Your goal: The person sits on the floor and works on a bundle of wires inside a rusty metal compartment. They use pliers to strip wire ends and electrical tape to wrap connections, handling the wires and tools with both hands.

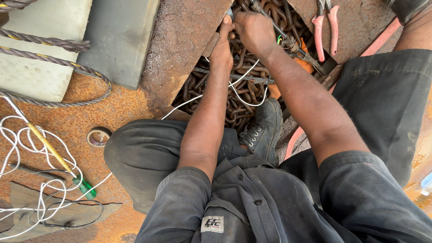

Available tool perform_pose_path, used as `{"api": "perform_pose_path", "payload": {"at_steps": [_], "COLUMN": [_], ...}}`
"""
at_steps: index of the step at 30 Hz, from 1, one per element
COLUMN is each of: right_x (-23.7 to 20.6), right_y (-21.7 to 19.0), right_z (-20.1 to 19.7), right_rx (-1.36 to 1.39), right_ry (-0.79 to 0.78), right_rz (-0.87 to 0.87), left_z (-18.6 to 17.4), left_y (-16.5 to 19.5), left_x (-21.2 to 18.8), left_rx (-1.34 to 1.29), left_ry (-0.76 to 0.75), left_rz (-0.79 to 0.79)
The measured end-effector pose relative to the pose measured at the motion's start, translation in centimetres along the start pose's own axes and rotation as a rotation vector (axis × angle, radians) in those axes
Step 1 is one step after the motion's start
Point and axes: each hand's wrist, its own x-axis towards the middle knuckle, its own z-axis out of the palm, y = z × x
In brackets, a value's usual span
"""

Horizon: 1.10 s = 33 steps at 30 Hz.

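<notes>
Both my arms reach forward over an opening in a rusty steel deck filled with heavy rusted chain (240, 96). My left hand (222, 45) pinches something small at the top of the opening; a white wire (238, 92) runs down from near it across the chain. My right hand (254, 29) is closed around a thin dark tool or wire end right beside the left fingers; what it grips is mostly hidden. A metal tool with an orange handle (302, 56) lies just right of my right wrist.
Red-handled pliers (325, 27) lie on the rusty plate at top right. A roll of tape (98, 137), a green-handled screwdriver (56, 157), coiled white wire (27, 180) and thick rope (58, 45) are on the left. My black boot (263, 130) rests at the opening's edge.
</notes>
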Motion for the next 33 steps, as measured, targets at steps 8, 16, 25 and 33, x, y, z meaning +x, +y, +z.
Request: {"api": "perform_pose_path", "payload": {"at_steps": [8, 16, 25, 33], "right_x": [-1.6, -1.5, -0.7, 0.0], "right_y": [-3.3, -3.4, -2.4, -2.6], "right_z": [-1.4, -0.9, -0.7, -2.2], "right_rx": [0.21, 0.217, 0.326, 0.324], "right_ry": [0.116, 0.071, -0.072, -0.11], "right_rz": [0.104, 0.073, 0.078, 0.009], "left_z": [-0.5, -0.6, -3.4, -3.7], "left_y": [-0.5, 0.7, 0.3, 1.1], "left_x": [1.4, 1.8, 2.4, 2.0], "left_rx": [0.046, 0.107, 0.157, 0.932], "left_ry": [0.171, 0.172, 0.036, 0.034], "left_rz": [0.011, -0.123, -0.234, -0.288]}}
